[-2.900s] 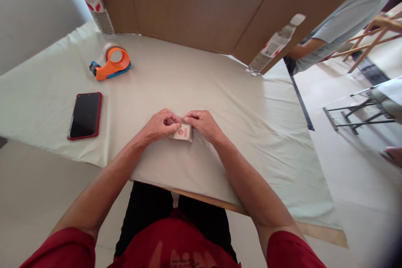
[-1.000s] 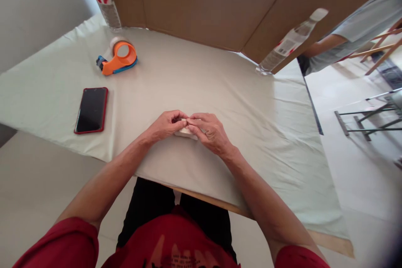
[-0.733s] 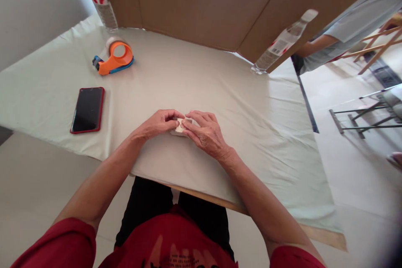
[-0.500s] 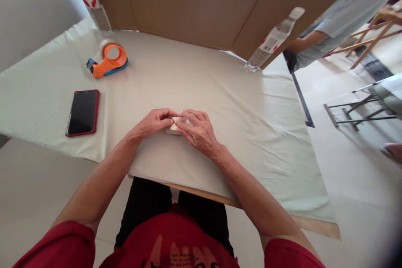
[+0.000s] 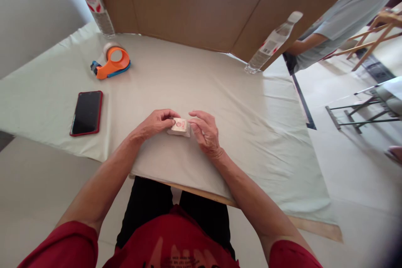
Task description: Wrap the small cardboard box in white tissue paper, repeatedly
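Note:
A small whitish box-like pack with red print on top [image 5: 180, 124] sits on the cloth near the table's front edge. My left hand [image 5: 158, 122] grips its left end, thumb on the upper face and fingers behind. To the right, my right hand [image 5: 205, 130] has its fingers apart, with the thumb and index tips close to the pack's right edge. Whether those tips touch it I cannot tell. The pack's left end is partly covered by my left thumb.
A black phone in a red case [image 5: 86, 113] and an orange tape dispenser [image 5: 114, 65] lie to the left. Water bottles stand at back left [image 5: 97, 6] and back right [image 5: 273, 44], before a cardboard panel [image 5: 188, 4]. A person in a grey shirt [image 5: 342, 16] is beyond it, right.
My right hand has drawn back to the right off the pack and its fingers have spread, uncovering the red print. My left hand keeps its hold.

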The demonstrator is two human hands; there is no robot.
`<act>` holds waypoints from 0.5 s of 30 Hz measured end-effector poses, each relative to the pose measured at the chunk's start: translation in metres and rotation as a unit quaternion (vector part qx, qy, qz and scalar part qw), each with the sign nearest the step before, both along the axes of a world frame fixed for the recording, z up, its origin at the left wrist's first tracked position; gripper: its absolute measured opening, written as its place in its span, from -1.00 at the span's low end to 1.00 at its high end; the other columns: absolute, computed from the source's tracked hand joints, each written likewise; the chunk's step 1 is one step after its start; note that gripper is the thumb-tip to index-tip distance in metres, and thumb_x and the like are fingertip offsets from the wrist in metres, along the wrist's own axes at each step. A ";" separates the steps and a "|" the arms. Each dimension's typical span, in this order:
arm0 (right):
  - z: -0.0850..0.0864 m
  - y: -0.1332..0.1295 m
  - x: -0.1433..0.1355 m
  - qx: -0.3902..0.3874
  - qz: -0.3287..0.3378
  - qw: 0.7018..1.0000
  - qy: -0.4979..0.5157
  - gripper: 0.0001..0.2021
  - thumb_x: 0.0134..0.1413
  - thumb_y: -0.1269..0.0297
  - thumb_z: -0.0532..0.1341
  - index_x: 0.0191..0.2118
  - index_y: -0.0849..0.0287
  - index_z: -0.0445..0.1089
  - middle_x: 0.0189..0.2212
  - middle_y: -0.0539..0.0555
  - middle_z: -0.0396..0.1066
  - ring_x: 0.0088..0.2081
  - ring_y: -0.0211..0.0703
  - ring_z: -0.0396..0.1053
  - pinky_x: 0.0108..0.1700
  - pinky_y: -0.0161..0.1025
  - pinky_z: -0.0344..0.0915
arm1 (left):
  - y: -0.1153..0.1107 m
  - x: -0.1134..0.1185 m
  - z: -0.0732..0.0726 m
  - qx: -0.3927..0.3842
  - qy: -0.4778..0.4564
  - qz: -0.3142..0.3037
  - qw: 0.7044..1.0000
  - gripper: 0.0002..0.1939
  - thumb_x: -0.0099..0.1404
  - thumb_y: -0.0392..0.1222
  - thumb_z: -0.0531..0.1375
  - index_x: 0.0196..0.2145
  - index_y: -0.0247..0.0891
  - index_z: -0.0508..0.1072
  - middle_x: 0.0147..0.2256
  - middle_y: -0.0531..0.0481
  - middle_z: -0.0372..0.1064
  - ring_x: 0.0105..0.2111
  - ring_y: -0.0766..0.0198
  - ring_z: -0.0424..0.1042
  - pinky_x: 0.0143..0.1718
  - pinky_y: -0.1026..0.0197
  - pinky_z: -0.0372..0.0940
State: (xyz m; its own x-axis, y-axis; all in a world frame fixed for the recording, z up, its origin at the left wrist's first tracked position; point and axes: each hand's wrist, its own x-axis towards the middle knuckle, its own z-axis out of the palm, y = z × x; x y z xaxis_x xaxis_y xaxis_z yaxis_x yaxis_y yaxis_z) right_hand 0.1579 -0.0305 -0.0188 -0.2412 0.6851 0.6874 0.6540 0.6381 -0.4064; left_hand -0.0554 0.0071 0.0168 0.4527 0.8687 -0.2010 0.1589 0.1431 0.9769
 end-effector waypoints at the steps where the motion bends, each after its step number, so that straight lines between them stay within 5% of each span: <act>1: 0.001 -0.001 0.001 -0.001 -0.011 1.000 0.008 -0.71 0.43 0.21 0.04 -0.08 0.06 0.52 0.00 0.16 0.54 0.10 0.00 0.45 0.15 0.04 0.33 | 0.000 0.000 0.000 -0.001 0.000 -0.003 1.000 -0.63 0.07 -0.09 0.28 -0.17 -0.31 0.54 -0.26 -0.03 0.52 -0.29 0.25 0.43 -0.21 0.22 0.26; 7: -0.007 0.000 -0.002 -0.004 0.021 0.997 -0.072 -0.66 0.38 0.13 0.12 0.14 0.06 0.45 0.21 0.23 0.40 0.24 0.09 0.33 0.20 0.08 0.27 | 0.002 -0.002 -0.003 0.015 0.000 -0.012 1.000 -0.66 0.13 -0.09 0.25 -0.16 -0.30 0.54 -0.27 -0.02 0.53 -0.31 0.26 0.42 -0.25 0.23 0.25; 15: -0.005 0.005 -0.016 0.005 0.036 0.996 -0.087 -0.82 0.33 0.22 0.18 -0.12 0.06 0.53 0.09 0.18 0.48 0.21 0.06 0.34 0.21 0.06 0.23 | 0.001 -0.002 -0.002 0.020 0.007 -0.005 1.000 -0.65 0.09 -0.08 0.26 -0.18 -0.30 0.55 -0.31 0.00 0.50 -0.34 0.27 0.39 -0.27 0.23 0.24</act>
State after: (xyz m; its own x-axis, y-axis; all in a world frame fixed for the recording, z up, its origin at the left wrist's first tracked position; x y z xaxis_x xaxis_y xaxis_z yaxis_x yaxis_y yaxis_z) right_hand 0.1419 -0.0256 -0.0239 -0.4061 0.6554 0.6368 0.6667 0.6891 -0.2841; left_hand -0.0572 0.0084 0.0148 0.4591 0.8715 -0.1721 0.1747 0.1013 0.9794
